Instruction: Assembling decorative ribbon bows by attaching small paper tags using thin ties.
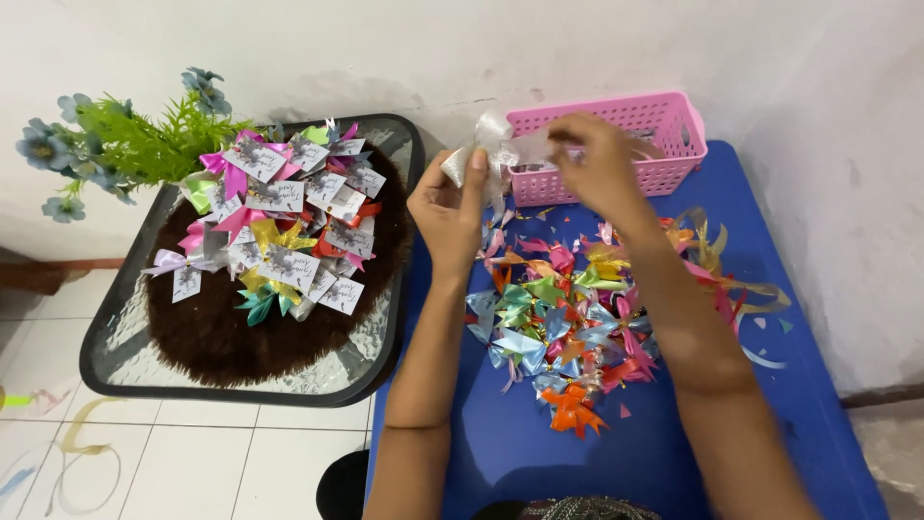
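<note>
single head-worn view, looking steeply down and forward from close above the blue rectangular table top (pixel 520 453), white wall at top, glass-topped black-rimmed side table (pixel 125 366) at left.

We are seeing the right hand (pixel 599 164) blurring against the pink basket (pixel 674 144), hiding part of its front wall and contents, while print on the cards (pixel 289 207) left of that basket is staying too small to tell.
</note>
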